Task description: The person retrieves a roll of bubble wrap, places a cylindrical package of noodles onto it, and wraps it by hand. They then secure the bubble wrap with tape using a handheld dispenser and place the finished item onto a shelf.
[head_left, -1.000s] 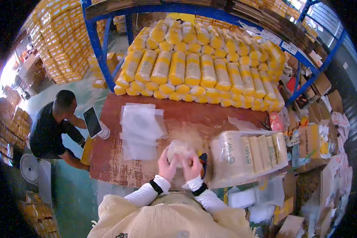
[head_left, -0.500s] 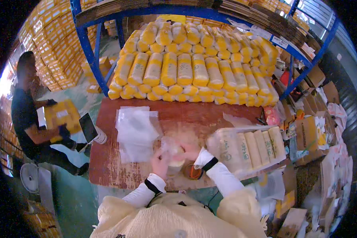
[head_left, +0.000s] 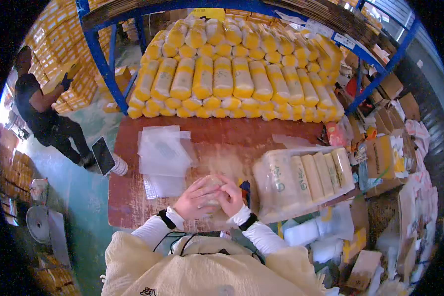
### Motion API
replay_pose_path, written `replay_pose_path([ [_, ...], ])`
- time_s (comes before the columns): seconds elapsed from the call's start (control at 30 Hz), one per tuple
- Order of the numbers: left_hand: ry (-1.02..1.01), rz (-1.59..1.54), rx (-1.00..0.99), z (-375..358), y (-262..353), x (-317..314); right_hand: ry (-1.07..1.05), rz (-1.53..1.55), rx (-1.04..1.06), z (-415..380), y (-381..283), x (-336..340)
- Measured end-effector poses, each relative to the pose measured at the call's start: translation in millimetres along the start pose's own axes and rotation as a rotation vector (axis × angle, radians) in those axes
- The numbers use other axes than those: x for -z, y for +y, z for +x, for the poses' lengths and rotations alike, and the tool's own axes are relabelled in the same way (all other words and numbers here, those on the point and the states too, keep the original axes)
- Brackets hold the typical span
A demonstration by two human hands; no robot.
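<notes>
Both hands meet over the near middle of the table. My left hand point(head_left: 197, 200) lies across a pale, roundish thing in clear plastic point(head_left: 213, 181), its fingers bent over the top. From the other side my right hand point(head_left: 230, 198) curls its fingers around it. Most of this thing is hidden under the hands, and I cannot tell its kind. Just right of my right hand lies a small dark-blue and orange object point(head_left: 245, 191). To the left is a loose pile of clear plastic bags point(head_left: 165, 153).
Yellow-and-white wrapped rolls point(head_left: 222, 79) are stacked along the back of the red table point(head_left: 121, 197). A clear bag of cream packs point(head_left: 276, 182) lies at right. A tablet point(head_left: 103, 155) stands at the left edge. Beyond it a person point(head_left: 44, 108) carries a yellow box point(head_left: 60, 76).
My hands have closed over the plastic-wrapped thing, which showed more between my fingers before. The person at left has moved farther back and raised the box. The view has shifted slightly.
</notes>
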State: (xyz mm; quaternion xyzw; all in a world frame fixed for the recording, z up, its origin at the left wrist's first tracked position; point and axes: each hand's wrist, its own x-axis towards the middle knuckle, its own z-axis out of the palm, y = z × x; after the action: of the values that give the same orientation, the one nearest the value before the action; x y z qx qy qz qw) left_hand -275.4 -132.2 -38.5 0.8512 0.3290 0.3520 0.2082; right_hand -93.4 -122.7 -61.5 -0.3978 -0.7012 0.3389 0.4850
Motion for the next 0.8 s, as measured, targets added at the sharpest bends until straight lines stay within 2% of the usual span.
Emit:
replay_pose_path([
  [0.1, 0.079, 0.087, -0.065, 3.0, 0.9, -5.4, 0.009, 0.224, 0.033, -14.3, -6.7, 32.9],
  [0.13, 0.113, 0.113, -0.068, 2.0, 4.0, -8.2, 0.119, 0.081, -0.146, -28.9, 7.3, 43.4],
  [0.17, 0.15, 0.154, -0.044, 1.5, 9.3, -11.4, 0.157, -0.066, -0.223, -35.2, 23.4, 54.9],
  [0.23, 0.224, 0.246, -0.001, 4.3, 22.0, -17.6, 0.123, -0.665, -0.535, -68.6, 84.7, 52.3],
  [0.33, 0.332, 0.333, 0.073, 3.9, 36.0, -30.2, -0.096, -0.926, -0.803, -80.2, 104.7, 32.9],
  [0.43, 0.384, 0.375, 0.144, 0.5, 40.3, -37.7, -0.13, -0.889, -0.696, -84.4, 128.6, 31.7],
  [0.47, 0.396, 0.369, 0.142, 0.5, 40.6, -37.2, -0.15, -0.783, -0.931, -77.6, 135.6, 35.5],
  [0.57, 0.425, 0.349, 0.132, -3.1, 39.1, -33.0, 0.036, -0.598, -0.911, -57.4, 136.2, 64.3],
  [0.63, 0.44, 0.331, 0.115, -3.7, 34.4, -33.3, 0.222, -0.519, -0.244, -6.1, 68.5, 85.5],
  [0.7, 0.457, 0.301, 0.113, -3.3, 33.1, -34.4, 0.213, 0.083, -0.661, 14.8, 58.4, 108.3],
  [0.77, 0.44, 0.285, 0.116, -6.3, 30.3, -35.9, 0.217, -0.379, -0.28, 59.0, -109.9, 80.7],
  [0.8, 0.418, 0.288, 0.122, -8.4, 28.4, -37.6, 0.213, -0.628, -0.182, 50.8, -130.8, 64.9],
])
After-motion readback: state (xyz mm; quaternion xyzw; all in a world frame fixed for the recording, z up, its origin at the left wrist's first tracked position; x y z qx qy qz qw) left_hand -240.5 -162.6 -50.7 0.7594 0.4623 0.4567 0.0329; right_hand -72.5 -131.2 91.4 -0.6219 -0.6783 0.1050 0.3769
